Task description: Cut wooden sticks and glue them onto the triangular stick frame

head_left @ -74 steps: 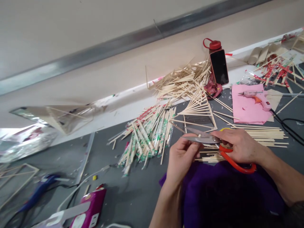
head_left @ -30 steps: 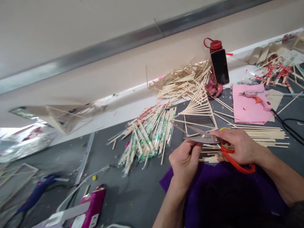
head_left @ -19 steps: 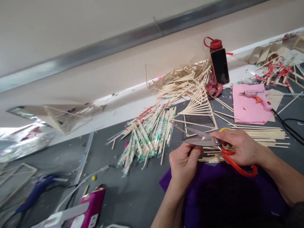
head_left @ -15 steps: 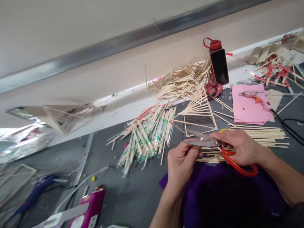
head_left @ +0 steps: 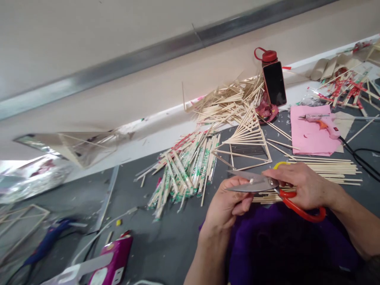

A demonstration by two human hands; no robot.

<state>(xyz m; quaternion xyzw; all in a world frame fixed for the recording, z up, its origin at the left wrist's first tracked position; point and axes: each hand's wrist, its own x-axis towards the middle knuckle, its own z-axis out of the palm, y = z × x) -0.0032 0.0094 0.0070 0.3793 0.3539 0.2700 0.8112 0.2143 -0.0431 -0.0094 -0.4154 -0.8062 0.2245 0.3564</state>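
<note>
My right hand (head_left: 308,186) is wrapped round the handles of a pair of scissors (head_left: 268,183), one loop orange-red and one yellow. Their blades point left and stand apart. Between them shows the small pale end of a wooden stick (head_left: 251,181). My left hand (head_left: 224,208) is closed behind the lower blade, fingers pinched on that stick, most of which is hidden. Just beyond the scissors stands a frame of glued sticks (head_left: 251,161) with a fanned, twisting side. Loose wooden sticks (head_left: 335,168) lie in a row beside and under my right hand.
Wrapped chopsticks (head_left: 190,166) lie left of the frame, with a heap of bare sticks (head_left: 228,101) behind. A phone (head_left: 274,84) leans on a red-capped bottle (head_left: 269,56). A pink glue gun (head_left: 322,120) rests on pink sheets (head_left: 308,142); a blue glue gun (head_left: 47,241) lies at left.
The scissors and my right hand have shifted slightly right and down. My left hand has turned a little, its fingers now lower behind the blade. The pale stick end stays between the blades.
</note>
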